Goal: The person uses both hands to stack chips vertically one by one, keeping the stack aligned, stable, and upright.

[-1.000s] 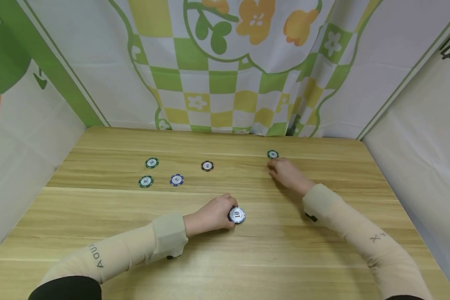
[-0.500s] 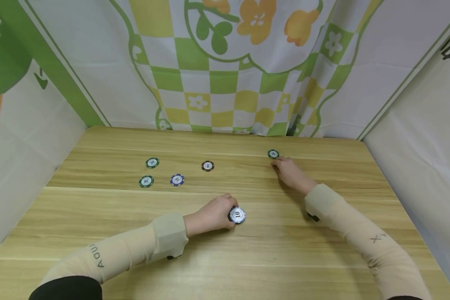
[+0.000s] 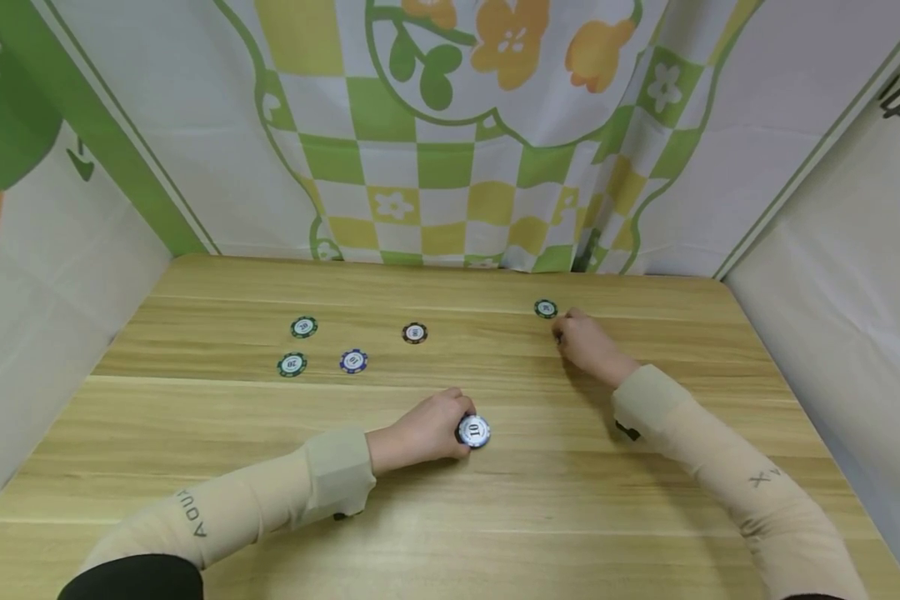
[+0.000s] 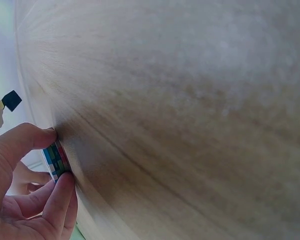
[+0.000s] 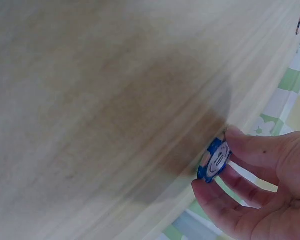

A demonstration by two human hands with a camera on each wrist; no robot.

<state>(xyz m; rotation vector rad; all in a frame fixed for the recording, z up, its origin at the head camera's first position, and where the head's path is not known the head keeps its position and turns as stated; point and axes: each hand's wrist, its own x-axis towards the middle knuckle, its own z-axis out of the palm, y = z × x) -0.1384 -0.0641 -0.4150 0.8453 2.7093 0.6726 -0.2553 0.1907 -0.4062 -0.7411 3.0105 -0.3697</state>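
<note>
My left hand [image 3: 427, 427] grips a short stack of poker chips [image 3: 474, 431] at the table's middle, its top chip marked 10. In the left wrist view, thumb and fingers pinch the edges of this stack [image 4: 57, 159], which shows blue, green and red layers. Toward the back right, my right hand [image 3: 588, 343] pinches a blue poker chip [image 5: 215, 159] marked 10 by its edge. That chip is tilted in the right wrist view and mostly hidden by the fingers in the head view. Just left of these fingers lies a green poker chip [image 3: 546, 309], apart from them.
Two green chips [image 3: 303, 327], a blue chip [image 3: 353, 361] and a dark brown-orange chip [image 3: 415, 333] lie flat on the left and middle of the wooden table [image 3: 217, 442]. A patterned curtain [image 3: 450, 167] hangs behind its back edge, with white cloth on both sides.
My right hand has shifted a little to the right, away from the green chip at the back. The left hand and its stack stay in place.
</note>
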